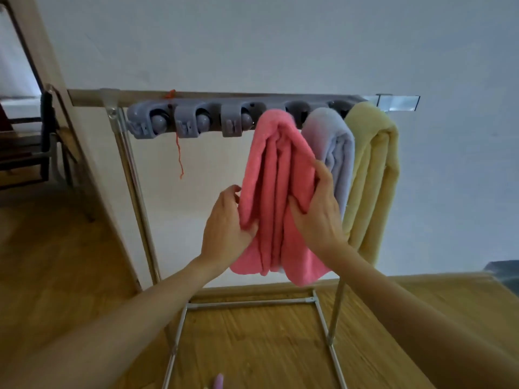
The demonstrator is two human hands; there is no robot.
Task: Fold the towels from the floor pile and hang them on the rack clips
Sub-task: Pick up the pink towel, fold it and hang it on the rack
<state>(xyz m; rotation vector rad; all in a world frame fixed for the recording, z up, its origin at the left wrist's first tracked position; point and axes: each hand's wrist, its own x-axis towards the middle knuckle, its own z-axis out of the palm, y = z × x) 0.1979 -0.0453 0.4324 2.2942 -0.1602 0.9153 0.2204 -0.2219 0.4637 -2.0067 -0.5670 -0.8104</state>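
Note:
A folded pink towel [276, 175] hangs from a grey clip strip [196, 122] on the metal rack [134, 175]. My left hand [227, 228] grips its left fold, thumb in front and fingers behind. My right hand [317, 209] grips the right fold, thumb tucked into a crease. To the right hang a lilac towel [334, 147] and a yellow towel [373, 175], each in its own clip. Three clips to the left of the pink towel hold nothing. The floor pile is mostly out of view; a pale pink bit of cloth [217, 381] shows at the bottom edge.
The rack stands against a white wall on a wooden floor, its base bars [250, 304] spread toward me. An orange thread [179, 153] dangles from the strip. A dark chair frame [53, 141] stands in the doorway at left.

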